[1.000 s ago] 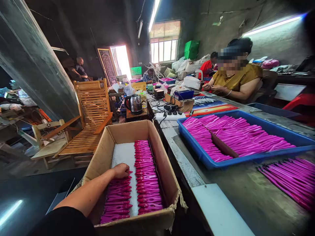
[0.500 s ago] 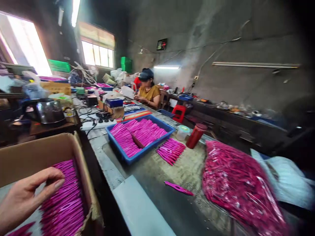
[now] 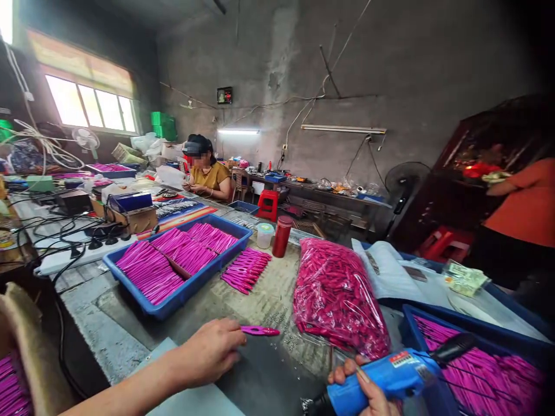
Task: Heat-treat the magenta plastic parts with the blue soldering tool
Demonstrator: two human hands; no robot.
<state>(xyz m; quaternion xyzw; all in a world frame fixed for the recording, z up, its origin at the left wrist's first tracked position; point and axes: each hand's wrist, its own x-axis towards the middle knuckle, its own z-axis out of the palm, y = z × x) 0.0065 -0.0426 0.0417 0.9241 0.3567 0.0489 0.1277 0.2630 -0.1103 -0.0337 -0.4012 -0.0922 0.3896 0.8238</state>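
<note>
A slender pink piece with a slot along it lies nearly level over the dark mat. My left hand is closed over its left end, the fingertips partly hidden and slightly blurred. At the lower right, my right hand wraps around a blue corded tool that looks like an electric screwdriver, its black tip pointing left. Beyond my left hand lies a row of similar pink pieces. A clear bag of pink-red parts sits between and beyond my hands.
A blue tray of pink pieces stands left of the row; another blue tray sits at right. A lidded tub and red bottle stand behind. One person sits across the table; another stands far right.
The view has swung right. My left hand has gone from above the cardboard box to the single pink piece, which has turned more level. My right hand and the blue tool have come into view.
</note>
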